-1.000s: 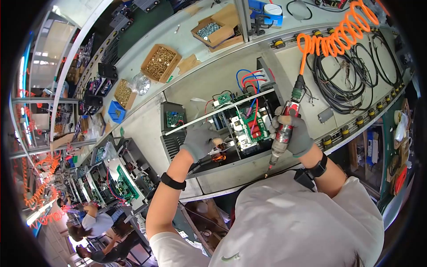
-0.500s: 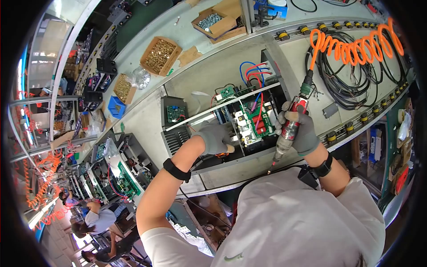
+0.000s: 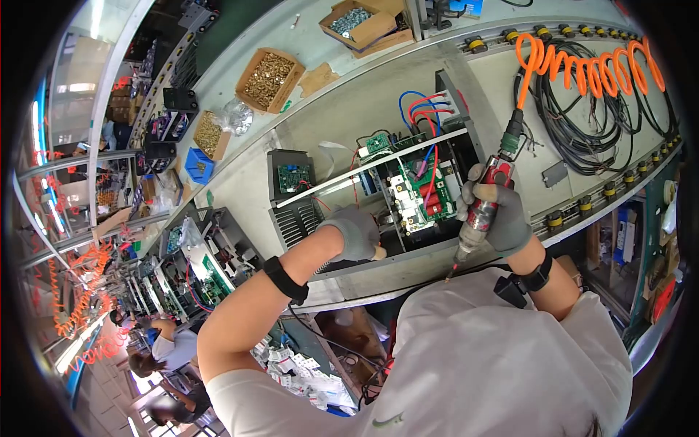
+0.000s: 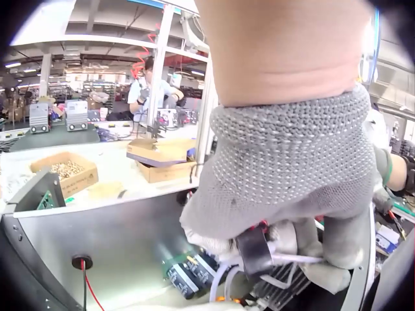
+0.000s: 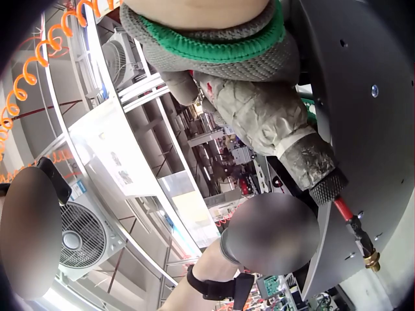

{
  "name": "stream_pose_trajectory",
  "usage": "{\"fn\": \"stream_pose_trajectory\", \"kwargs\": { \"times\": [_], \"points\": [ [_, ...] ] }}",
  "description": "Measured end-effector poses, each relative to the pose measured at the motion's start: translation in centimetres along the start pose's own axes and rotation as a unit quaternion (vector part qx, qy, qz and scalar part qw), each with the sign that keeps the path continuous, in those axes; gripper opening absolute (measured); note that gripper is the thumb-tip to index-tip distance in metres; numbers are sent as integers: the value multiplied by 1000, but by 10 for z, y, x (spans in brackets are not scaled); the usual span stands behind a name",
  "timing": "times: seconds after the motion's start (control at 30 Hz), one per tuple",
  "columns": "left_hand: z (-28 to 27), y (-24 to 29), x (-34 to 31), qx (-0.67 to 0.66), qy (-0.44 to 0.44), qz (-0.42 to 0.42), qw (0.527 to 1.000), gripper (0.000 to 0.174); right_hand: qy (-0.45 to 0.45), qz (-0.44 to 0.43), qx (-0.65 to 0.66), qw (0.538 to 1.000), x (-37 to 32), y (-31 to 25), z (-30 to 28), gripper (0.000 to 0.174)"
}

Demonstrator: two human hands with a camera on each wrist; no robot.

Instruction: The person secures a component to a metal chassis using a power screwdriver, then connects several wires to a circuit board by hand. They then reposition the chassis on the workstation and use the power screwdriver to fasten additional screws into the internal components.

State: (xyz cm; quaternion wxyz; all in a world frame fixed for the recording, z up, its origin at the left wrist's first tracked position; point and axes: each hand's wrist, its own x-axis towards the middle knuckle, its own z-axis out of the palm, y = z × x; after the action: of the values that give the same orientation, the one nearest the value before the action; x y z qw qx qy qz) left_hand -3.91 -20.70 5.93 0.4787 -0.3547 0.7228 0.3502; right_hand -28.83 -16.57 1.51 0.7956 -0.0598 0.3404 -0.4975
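Note:
In the head view a grey metal chassis (image 3: 342, 178) lies open on the bench, with a green circuit board (image 3: 415, 191) and red and blue wires inside. My gloved left hand (image 3: 355, 234) reaches into its near left compartment. The left wrist view shows its curled fingers around white wires (image 4: 285, 259) beside a black piece (image 4: 253, 251); part of the grasp is hidden. My gloved right hand (image 3: 507, 220) grips a red and silver air screwdriver (image 3: 479, 218) at the chassis's right end. Its bit points down toward my body, carrying a brass-coloured fastener (image 5: 371, 262) at the tip.
An orange coiled hose (image 3: 597, 73) runs to the screwdriver. Coiled black cables (image 3: 561, 138) lie at right. Behind the chassis stand a carton of brass fasteners (image 3: 251, 102), a carton of silver fasteners (image 3: 357, 40) and a blue bin (image 3: 198, 166). More chassis (image 3: 211, 273) stand at left.
My left hand has sunk deeper over the near compartment, its fingers now largely hidden in the head view. My right hand still holds the screwdriver; the whole scene has shifted slightly in view.

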Motion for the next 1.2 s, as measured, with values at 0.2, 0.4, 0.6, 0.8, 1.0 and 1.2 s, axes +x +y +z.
{"fn": "stream_pose_trajectory", "kwargs": {
  "times": [0.2,0.4,0.6,0.8,1.0,1.2],
  "points": [
    [35,-11,17,-97,217,-37,971,32,2,0,16,1000,-3,0,0,23],
    [41,-24,40,-308,414,-129,847,26,-7,15,1,1000,-2,-1,0,24],
    [24,-22,44,-315,363,-156,863,23,4,0,-17,1000,-2,1,-1,27],
    [36,-54,67,-290,292,-42,910,22,-2,-16,-16,1000,-2,4,-4,28],
    [32,-27,70,-486,323,-146,799,15,4,-22,-31,999,-4,4,-2,27],
    [42,-13,63,-318,496,-87,803,12,9,-37,-34,999,-6,7,1,27]
  ]
}}
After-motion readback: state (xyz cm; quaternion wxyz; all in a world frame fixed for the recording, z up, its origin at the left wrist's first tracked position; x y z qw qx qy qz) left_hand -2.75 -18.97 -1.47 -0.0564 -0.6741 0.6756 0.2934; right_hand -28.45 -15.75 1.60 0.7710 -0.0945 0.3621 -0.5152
